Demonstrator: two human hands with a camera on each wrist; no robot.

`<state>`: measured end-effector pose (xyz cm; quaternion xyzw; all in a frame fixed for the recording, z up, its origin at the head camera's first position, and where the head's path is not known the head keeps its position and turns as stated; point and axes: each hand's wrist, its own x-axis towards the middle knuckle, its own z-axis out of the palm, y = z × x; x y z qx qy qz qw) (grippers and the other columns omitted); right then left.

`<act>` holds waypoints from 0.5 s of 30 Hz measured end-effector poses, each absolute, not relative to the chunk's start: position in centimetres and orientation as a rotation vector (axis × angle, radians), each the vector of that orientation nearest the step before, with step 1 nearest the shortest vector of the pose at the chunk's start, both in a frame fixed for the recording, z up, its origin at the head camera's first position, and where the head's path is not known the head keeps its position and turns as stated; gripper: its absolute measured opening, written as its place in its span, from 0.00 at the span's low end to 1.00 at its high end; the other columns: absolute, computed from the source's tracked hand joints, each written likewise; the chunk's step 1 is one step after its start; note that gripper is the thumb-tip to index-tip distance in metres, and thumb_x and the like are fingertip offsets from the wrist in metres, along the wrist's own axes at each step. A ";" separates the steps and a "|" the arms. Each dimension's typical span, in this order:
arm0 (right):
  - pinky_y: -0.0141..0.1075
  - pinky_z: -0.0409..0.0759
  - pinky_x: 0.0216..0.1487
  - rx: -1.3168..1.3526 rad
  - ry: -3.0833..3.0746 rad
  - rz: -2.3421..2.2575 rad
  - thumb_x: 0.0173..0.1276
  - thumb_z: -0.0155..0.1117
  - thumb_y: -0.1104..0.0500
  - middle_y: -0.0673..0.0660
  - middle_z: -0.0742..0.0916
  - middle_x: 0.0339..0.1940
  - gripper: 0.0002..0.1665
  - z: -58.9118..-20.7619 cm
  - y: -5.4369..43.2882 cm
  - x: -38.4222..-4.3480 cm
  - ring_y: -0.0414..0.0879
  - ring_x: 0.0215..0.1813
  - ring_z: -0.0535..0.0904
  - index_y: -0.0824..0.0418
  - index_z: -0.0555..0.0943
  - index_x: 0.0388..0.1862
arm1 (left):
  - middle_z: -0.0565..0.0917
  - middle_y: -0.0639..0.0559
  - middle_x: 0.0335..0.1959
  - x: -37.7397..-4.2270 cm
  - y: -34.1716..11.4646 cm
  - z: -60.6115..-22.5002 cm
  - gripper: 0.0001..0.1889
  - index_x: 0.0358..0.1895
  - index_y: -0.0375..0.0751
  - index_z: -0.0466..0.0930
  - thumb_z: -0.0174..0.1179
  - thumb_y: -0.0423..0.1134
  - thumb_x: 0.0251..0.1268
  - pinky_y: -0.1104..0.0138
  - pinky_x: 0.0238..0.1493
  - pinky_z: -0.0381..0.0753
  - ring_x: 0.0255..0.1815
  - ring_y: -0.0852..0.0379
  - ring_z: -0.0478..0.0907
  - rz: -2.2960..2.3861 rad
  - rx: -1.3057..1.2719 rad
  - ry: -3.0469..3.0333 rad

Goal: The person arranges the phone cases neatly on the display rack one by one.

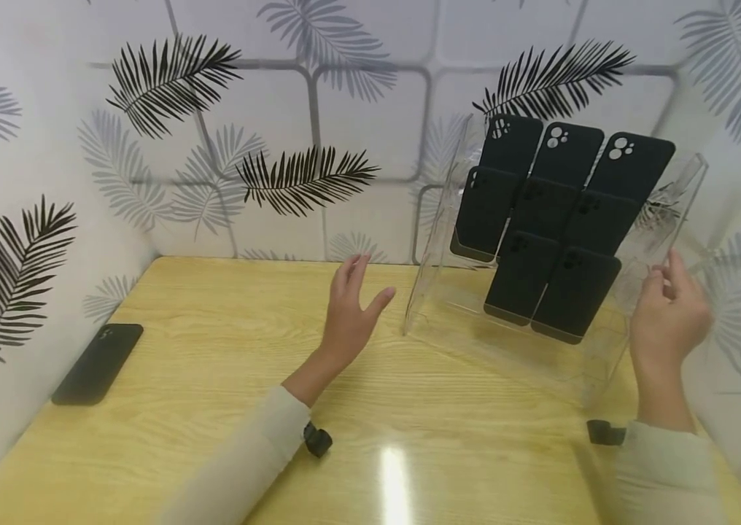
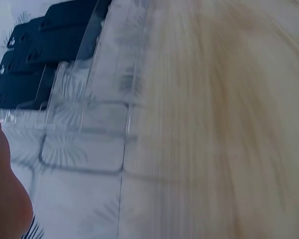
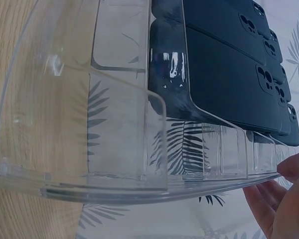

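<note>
A clear tiered acrylic stand [image 1: 508, 350] stands at an angle on the right side of the table, holding several black phone cases [image 1: 577, 295] in overlapping rows. My right hand [image 1: 672, 321] grips the stand's right side edge; the right wrist view shows thumb and fingers [image 3: 261, 199] on either side of that clear edge. To the left of the stand, my left hand [image 1: 349, 317] is raised with fingers loosely extended and thumb apart, holding nothing. Only part of the left hand [image 2: 7, 194] shows in the left wrist view. Another black phone case [image 1: 98, 364] lies at the table's left edge.
The yellow wood-grain table [image 1: 226, 321] meets a pale wall [image 1: 370, 211] with feather-like leaf prints behind and at both sides. A bright reflection lies on the table near the front.
</note>
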<state>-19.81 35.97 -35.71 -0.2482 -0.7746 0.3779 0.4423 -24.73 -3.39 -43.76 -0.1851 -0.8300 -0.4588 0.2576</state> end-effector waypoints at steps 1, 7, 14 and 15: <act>0.30 0.76 0.62 -0.614 -1.922 0.936 0.76 0.54 0.48 0.54 0.88 0.56 0.22 -35.7 36.0 -19.8 0.16 0.40 0.74 0.37 0.79 0.66 | 0.60 0.43 0.77 -24.6 -4.6 -43.8 0.36 0.78 0.45 0.61 0.60 0.53 0.73 0.46 0.69 0.69 0.74 0.45 0.62 -1.213 -0.499 -2.259; 0.37 0.77 0.64 -0.592 -1.915 0.928 0.76 0.53 0.48 0.56 0.88 0.55 0.22 -35.8 35.9 -19.9 0.15 0.39 0.73 0.38 0.79 0.66 | 0.66 0.40 0.73 -23.3 -12.2 -44.1 0.33 0.75 0.39 0.64 0.62 0.47 0.72 0.44 0.67 0.70 0.73 0.39 0.63 -0.986 -0.467 -2.311; 0.34 0.77 0.62 -0.591 -1.901 0.927 0.76 0.54 0.48 0.56 0.89 0.54 0.22 -35.8 36.1 -19.9 0.14 0.37 0.71 0.38 0.79 0.66 | 0.66 0.37 0.73 -22.2 -22.0 -45.3 0.34 0.76 0.41 0.62 0.59 0.52 0.74 0.36 0.62 0.69 0.73 0.33 0.61 -0.812 -0.322 -2.486; 0.31 0.77 0.61 -0.590 -1.901 0.923 0.76 0.54 0.48 0.56 0.89 0.54 0.22 -35.8 36.2 -19.9 0.13 0.37 0.70 0.38 0.79 0.66 | 0.66 0.36 0.73 -22.2 -23.4 -45.5 0.35 0.77 0.41 0.62 0.58 0.52 0.74 0.35 0.61 0.69 0.72 0.32 0.61 -0.794 -0.298 -2.511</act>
